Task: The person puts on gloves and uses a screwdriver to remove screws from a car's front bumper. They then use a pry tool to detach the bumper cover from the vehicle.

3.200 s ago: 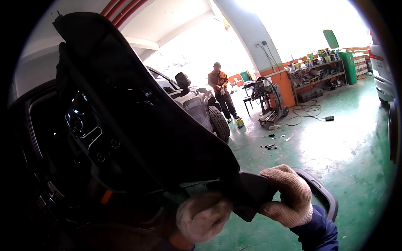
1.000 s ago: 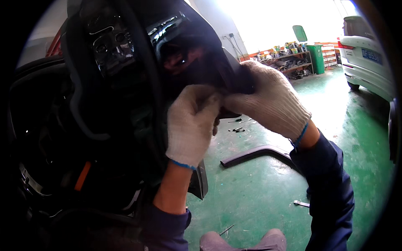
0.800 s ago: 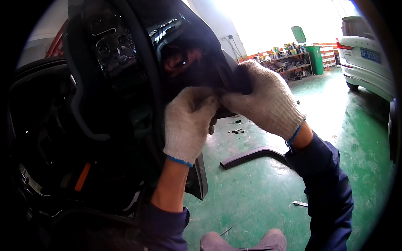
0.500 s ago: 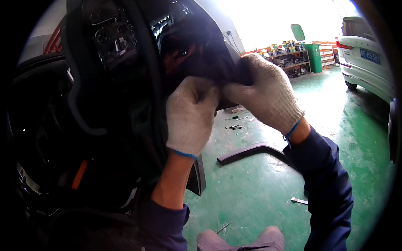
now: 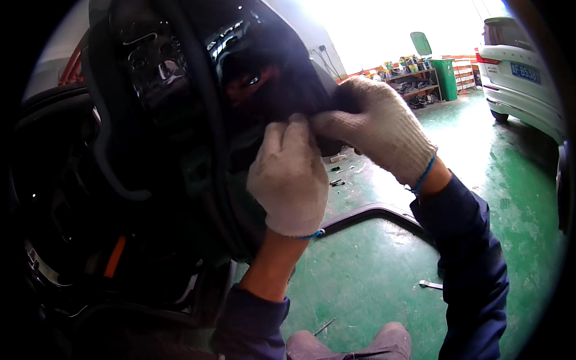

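A glossy black vehicle panel [image 5: 273, 66], likely a door or hatch, fills the upper left and middle, with a rubber seal and shiny metal fittings [image 5: 159, 60]. My right hand [image 5: 375, 129], in a white knit glove, is closed round the panel's lower right corner, thumb pointing left. My left hand [image 5: 288, 180], gloved alike, is just left of it, its bent fingers together at the dark lower part of the panel. Whatever is between the left fingertips is too dark to make out.
On the green floor [image 5: 354, 282] lie a long curved dark trim piece [image 5: 366, 213], small tools [image 5: 336, 183] and a short metal tool [image 5: 431, 285]. A white car [image 5: 513, 90] stands at the right. A cluttered shelf [image 5: 408, 81] and a green bin [image 5: 444, 78] are behind.
The view has swung away from the other person seen earlier. Over the last half second my left hand and wrist have turned and moved right; my right hand stays on the panel.
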Demonstrator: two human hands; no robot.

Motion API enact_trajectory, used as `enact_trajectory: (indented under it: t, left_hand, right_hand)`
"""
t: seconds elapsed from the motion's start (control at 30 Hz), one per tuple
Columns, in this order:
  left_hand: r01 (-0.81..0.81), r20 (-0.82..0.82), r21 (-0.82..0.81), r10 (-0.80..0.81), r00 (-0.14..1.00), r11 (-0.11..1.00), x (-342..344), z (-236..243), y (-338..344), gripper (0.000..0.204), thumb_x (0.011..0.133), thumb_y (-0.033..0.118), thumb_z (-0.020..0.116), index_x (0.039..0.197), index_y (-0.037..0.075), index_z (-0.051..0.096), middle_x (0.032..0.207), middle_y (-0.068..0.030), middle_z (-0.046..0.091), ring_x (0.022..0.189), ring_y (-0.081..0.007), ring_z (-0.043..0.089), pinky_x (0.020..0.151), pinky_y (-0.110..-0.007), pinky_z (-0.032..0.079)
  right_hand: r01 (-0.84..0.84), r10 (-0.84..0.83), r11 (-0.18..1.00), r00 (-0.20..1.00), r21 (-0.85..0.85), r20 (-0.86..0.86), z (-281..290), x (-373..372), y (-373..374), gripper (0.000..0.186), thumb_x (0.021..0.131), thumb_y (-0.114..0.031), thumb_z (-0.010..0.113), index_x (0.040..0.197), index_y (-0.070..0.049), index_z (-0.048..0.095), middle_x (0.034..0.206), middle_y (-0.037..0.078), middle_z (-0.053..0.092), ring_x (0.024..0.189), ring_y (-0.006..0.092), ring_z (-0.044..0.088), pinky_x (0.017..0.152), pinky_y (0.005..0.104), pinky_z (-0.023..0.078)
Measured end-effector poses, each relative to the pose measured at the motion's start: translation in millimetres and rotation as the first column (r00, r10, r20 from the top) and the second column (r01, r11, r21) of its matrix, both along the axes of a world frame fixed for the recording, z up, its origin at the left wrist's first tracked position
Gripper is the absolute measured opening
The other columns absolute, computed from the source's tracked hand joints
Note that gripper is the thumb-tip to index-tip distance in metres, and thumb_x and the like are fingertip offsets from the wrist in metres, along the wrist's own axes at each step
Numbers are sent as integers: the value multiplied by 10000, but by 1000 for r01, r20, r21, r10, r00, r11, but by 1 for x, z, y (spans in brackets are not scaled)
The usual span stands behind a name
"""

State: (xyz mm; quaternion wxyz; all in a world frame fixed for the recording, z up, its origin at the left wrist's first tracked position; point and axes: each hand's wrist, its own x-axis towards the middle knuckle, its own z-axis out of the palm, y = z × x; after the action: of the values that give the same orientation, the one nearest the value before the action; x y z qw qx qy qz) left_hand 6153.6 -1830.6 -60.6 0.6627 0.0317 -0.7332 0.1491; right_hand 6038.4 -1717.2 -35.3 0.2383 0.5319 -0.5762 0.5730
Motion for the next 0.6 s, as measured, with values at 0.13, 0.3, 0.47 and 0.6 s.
enact_trajectory:
  t: [0.13,0.3,0.47,0.6]
  left_hand:
    - [257,-27,94,-256,966,962,-3,0,-20,169,885,54,696,1051,39,670,936,-126,666,808,-329,700,715,-409,571]
    - [514,-108,361,-512,852,778,-6,-3,-31,120,903,43,689,1018,17,664,902,-121,704,774,-245,721,708,-357,571]
    - [564,-84,409,-586,806,717,-2,5,-23,82,907,54,702,966,4,677,839,-114,723,719,-176,709,681,-305,561]
    - [540,-55,424,-575,817,727,3,8,-20,55,904,55,703,926,7,687,806,-103,716,697,-167,699,647,-293,553]
  right_hand:
    - [-209,203,977,973,49,112,3,4,10,393,871,-296,728,956,88,712,747,142,690,632,191,685,584,319,561]
    - [-133,130,956,991,263,26,14,3,11,416,913,-340,720,1042,54,689,802,73,679,657,124,639,577,258,526]
    - [87,48,974,825,210,-564,14,-21,11,182,938,-153,709,1110,-100,733,917,107,656,712,159,703,590,242,592]
    - [218,-136,975,713,32,-687,8,-14,9,202,914,-77,702,1084,-170,757,910,107,657,703,147,706,562,228,593]
